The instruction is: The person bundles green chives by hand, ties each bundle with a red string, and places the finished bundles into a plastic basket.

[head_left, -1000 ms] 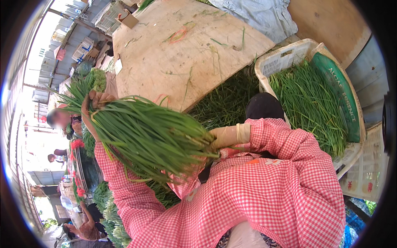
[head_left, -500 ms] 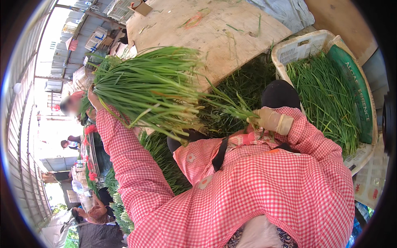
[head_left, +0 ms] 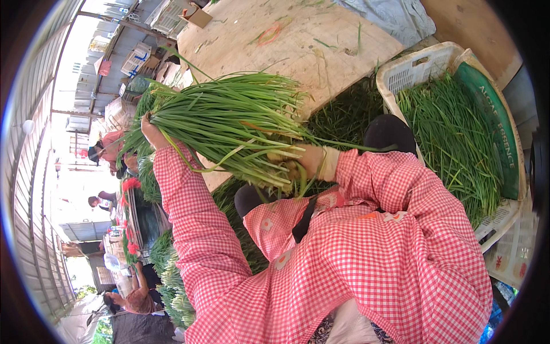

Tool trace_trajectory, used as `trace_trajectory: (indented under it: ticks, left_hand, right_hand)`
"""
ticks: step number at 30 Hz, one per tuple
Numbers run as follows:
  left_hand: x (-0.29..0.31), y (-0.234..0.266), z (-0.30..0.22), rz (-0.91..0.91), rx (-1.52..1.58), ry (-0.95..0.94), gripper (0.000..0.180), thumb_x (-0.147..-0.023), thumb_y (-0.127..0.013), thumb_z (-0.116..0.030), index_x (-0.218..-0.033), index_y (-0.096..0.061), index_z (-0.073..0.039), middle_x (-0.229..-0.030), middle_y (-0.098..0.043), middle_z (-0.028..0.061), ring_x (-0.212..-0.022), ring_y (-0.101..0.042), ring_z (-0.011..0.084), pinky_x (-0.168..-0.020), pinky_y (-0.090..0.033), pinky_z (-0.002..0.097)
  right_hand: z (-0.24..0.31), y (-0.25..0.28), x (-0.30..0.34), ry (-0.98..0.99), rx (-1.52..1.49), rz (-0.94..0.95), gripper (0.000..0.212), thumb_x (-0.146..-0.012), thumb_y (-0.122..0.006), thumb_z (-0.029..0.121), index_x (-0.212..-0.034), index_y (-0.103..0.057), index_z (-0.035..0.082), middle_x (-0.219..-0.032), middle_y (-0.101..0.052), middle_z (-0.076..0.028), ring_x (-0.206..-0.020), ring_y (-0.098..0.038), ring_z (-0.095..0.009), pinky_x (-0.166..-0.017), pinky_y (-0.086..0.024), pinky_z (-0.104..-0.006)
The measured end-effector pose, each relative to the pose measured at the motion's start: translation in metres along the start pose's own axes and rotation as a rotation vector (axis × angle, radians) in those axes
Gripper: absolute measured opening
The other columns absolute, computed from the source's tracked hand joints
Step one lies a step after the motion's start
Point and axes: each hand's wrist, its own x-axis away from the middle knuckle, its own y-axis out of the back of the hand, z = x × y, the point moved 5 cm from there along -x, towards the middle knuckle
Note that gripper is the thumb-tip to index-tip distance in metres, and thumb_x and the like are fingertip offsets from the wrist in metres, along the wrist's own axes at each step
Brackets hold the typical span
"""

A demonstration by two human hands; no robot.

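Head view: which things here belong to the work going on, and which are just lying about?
In the work:
Green leafy bundle, held in the left hand, with the right hand at its stem ends
White crate of similar greens, probably

Seemingly just lying about:
Cardboard box at the far end of the wooden board
Pale crumpled sheet at the board's edge
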Motion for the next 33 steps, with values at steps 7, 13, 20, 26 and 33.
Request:
trace_trajectory:
  ticks: [7,13,20,26,33]
  left_hand:
    - [-0.013,0.024,0.015,0.007,0.025,0.097,0.034,-0.088,-0.029,-0.011,-0.098,-0.056,0.007,-0.085,-0.063,0.0184,-0.072,-0.063,0.0276,-0.063,-0.056,0.0381]
    - [-0.016,0.029,0.003,0.041,-0.044,-0.014,0.030,-0.086,-0.033,-0.010,-0.096,-0.056,0.006,-0.087,-0.063,0.0194,-0.070,-0.064,0.0279,-0.064,-0.056,0.0376]
    - [-0.018,0.008,0.010,0.057,0.173,0.096,0.035,-0.087,-0.026,-0.012,-0.093,-0.054,0.008,-0.090,-0.061,0.0210,-0.072,-0.064,0.0306,-0.065,-0.056,0.0389]
    - [0.045,-0.055,-0.016,-0.013,0.181,0.084,0.024,-0.089,-0.042,-0.023,-0.085,-0.054,-0.002,-0.079,-0.061,0.0130,-0.067,-0.060,0.0248,-0.060,-0.051,0.0363]
    - [0.016,-0.007,-0.015,-0.025,0.168,0.057,0.026,-0.089,-0.041,-0.026,-0.093,-0.054,-0.003,-0.086,-0.061,0.0149,-0.076,-0.061,0.0273,-0.071,-0.052,0.0398]
  right_hand:
    - [-0.018,0.019,0.042,-0.120,0.183,0.068,0.024,-0.092,-0.049,0.029,-0.091,-0.057,0.006,-0.058,-0.043,0.004,-0.047,-0.037,-0.007,-0.042,-0.029,-0.0227]
    - [-0.045,0.094,0.082,-0.074,0.436,-0.268,0.029,-0.092,-0.047,0.030,-0.081,-0.057,0.005,-0.055,-0.040,0.003,-0.048,-0.036,-0.008,-0.045,-0.031,-0.0227]
    - [-0.017,0.060,0.021,0.055,0.068,-0.190,0.037,-0.091,-0.050,0.036,-0.107,-0.056,0.004,-0.086,-0.055,0.002,-0.078,-0.052,-0.013,-0.067,-0.043,-0.0257]
    - [-0.025,0.050,-0.026,0.961,1.438,-0.159,0.037,-0.086,-0.052,0.020,-0.120,-0.051,0.005,-0.113,-0.056,-0.019,-0.099,-0.056,-0.026,-0.084,-0.044,-0.0314]
    - [-0.037,0.069,-0.016,-0.163,1.183,-0.310,0.037,-0.090,-0.044,0.026,-0.122,-0.052,0.008,-0.107,-0.060,-0.016,-0.093,-0.057,-0.027,-0.080,-0.045,-0.0354]
